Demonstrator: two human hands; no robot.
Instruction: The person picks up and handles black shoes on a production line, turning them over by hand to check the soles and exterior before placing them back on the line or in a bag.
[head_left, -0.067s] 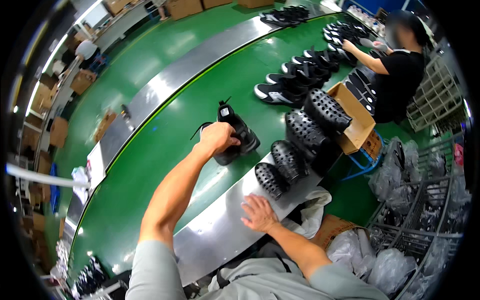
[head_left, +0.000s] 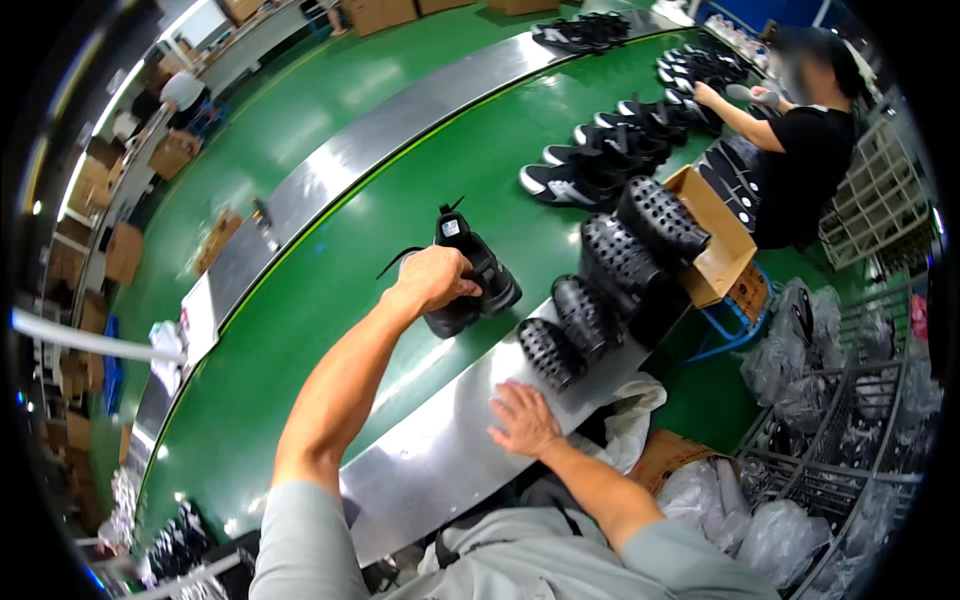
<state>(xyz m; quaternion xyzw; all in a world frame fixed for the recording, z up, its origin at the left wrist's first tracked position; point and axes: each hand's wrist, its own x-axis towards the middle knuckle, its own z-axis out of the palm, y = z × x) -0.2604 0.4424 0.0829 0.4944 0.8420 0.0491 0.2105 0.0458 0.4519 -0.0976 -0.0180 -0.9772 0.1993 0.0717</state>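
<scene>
My left hand point(head_left: 432, 279) reaches out over the green conveyor belt point(head_left: 330, 300) and grips a black shoe point(head_left: 478, 272) with loose laces, set on the belt's near side. My right hand point(head_left: 522, 417) lies flat, fingers spread, on the shiny metal edge point(head_left: 440, 450) of the conveyor, holding nothing. Just beyond that hand stands a row of black perforated clogs point(head_left: 590, 300) along the metal edge.
More black shoes point(head_left: 600, 160) sit further along the belt. A person in a black top point(head_left: 800, 170) works at the far right. An open cardboard box point(head_left: 715, 240) stands beside the clogs. Wire racks with plastic bags point(head_left: 840, 440) fill the right side.
</scene>
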